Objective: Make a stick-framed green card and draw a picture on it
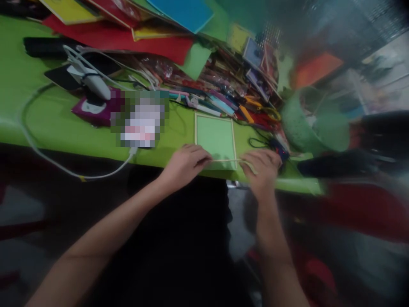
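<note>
Between my two hands a thin pale strip [223,160] is stretched across the near end of a light green card [214,136]. Pale strips line the card's left, far and right edges like a border. My left hand [188,164] pinches the strip's left end close to the card's near left corner. At the other end, my right hand [262,168] has its fingers closed on the strip, just right of the card. Whether the strip touches the card cannot be made out.
A phone [143,123] with a blurred screen is plugged into a white cable [79,175] looping over the table edge. Behind the card lie several pens [204,104] and an orange cutter [246,114]. A green basket [315,119] stands right; coloured sheets [128,47] pile up behind.
</note>
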Action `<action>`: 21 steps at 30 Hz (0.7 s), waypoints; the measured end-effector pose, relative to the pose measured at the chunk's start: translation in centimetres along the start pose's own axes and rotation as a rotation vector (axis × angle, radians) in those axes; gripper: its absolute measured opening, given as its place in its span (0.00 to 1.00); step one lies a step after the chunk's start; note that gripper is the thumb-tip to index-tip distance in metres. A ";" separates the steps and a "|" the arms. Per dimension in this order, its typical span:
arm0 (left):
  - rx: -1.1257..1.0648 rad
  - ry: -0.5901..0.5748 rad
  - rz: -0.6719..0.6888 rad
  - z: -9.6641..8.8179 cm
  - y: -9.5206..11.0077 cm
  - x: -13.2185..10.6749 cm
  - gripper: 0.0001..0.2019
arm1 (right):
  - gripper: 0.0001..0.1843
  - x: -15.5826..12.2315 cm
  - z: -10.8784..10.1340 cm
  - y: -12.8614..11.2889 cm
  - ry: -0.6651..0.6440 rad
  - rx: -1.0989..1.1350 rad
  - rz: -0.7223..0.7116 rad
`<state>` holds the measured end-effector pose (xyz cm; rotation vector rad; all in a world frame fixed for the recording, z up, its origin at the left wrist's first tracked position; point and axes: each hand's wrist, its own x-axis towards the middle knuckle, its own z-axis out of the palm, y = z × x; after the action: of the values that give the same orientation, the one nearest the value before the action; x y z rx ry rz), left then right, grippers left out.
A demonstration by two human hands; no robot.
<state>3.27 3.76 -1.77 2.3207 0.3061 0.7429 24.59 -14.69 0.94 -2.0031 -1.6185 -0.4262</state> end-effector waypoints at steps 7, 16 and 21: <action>0.025 0.042 -0.046 -0.5 -1.1 -0.8 0.07 | 0.12 -1.0 1.3 1.4 -0.153 0.196 0.093; 0.049 0.087 -0.159 -1.6 -2.2 -2.4 0.07 | 0.08 -0.9 1.6 1.7 -0.263 0.342 0.188; 0.063 0.065 -0.148 -1.5 -2.3 -2.4 0.06 | 0.07 -0.8 1.6 1.2 -0.252 0.353 0.195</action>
<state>0.43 5.35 -3.38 2.3061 0.5319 0.7454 25.49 -14.53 -1.05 -1.9692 -1.4957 0.1820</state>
